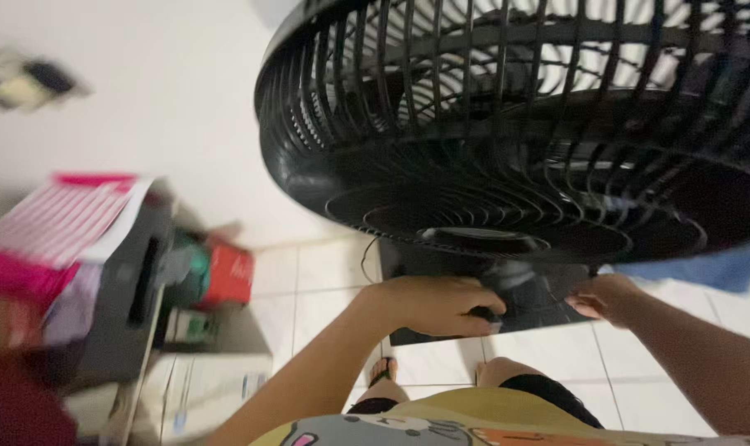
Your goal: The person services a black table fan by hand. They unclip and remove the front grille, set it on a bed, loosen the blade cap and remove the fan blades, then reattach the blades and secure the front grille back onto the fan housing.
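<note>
A large black standing fan (507, 132) with a wire grille fills the upper right of the head view, tilted toward me. Its dark base (441, 264) rests on the white tiled floor. My left hand (433, 304) curls around a dark part just under the fan head, apparently the stem or a knob. My right hand (608, 297) touches the underside of the fan on the other side, fingers bent; what it grips is hidden. My knees and one sandalled foot (383, 372) show below.
At the left stands a dark grey cabinet or machine (119, 297) topped with pink-and-white striped paper (61, 219). A red container (230, 277) and green item sit beside it, white boxes (209, 388) below. Blue cloth (714, 268) lies at right.
</note>
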`<act>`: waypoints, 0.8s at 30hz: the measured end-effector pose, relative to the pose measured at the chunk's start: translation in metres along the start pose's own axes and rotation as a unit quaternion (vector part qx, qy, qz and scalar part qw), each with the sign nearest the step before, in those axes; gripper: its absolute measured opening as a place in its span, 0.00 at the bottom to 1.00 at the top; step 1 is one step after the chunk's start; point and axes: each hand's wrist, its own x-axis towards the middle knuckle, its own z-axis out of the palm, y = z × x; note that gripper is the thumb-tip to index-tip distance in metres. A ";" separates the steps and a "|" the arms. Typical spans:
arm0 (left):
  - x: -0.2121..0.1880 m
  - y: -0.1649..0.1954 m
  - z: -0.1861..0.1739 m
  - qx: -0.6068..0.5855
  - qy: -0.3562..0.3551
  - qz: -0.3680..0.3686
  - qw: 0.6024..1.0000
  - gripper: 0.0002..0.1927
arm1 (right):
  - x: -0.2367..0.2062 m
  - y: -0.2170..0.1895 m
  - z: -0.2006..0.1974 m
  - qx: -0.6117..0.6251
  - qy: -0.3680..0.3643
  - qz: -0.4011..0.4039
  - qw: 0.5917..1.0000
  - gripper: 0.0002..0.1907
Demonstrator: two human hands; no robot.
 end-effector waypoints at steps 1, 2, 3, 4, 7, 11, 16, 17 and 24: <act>0.007 0.001 0.001 -0.012 0.016 -0.017 1.000 0.27 | 0.024 0.007 0.005 0.112 -0.015 0.014 0.994 0.17; 0.003 -0.001 0.002 -0.025 0.036 -0.030 0.999 0.27 | 0.043 0.006 0.008 0.218 -0.029 0.032 0.975 0.18; 0.001 -0.001 0.004 -0.045 0.053 -0.046 0.996 0.27 | 0.060 0.008 0.011 0.323 -0.046 0.053 0.944 0.20; -0.004 0.003 0.006 -0.062 0.067 -0.058 0.994 0.27 | 0.067 0.011 0.014 0.427 -0.059 0.078 0.899 0.21; -0.015 0.006 -0.005 -0.091 0.122 -0.047 0.987 0.26 | 0.083 0.011 0.007 0.427 -0.100 0.015 0.899 0.24; -0.019 0.026 -0.030 -0.129 0.139 0.021 0.982 0.25 | 0.085 0.008 -0.026 0.448 -0.036 0.046 0.892 0.22; -0.032 0.083 -0.062 -0.091 0.116 0.098 0.984 0.24 | 0.014 0.037 -0.123 0.732 0.159 -0.052 0.660 0.08; -0.033 0.096 -0.065 -0.084 0.114 0.133 0.981 0.23 | -0.011 0.038 -0.153 0.732 0.231 -0.040 0.640 0.07; -0.040 0.166 -0.099 -0.006 0.312 0.315 0.896 0.14 | -0.230 -0.079 -0.276 0.350 0.447 -0.379 0.731 0.12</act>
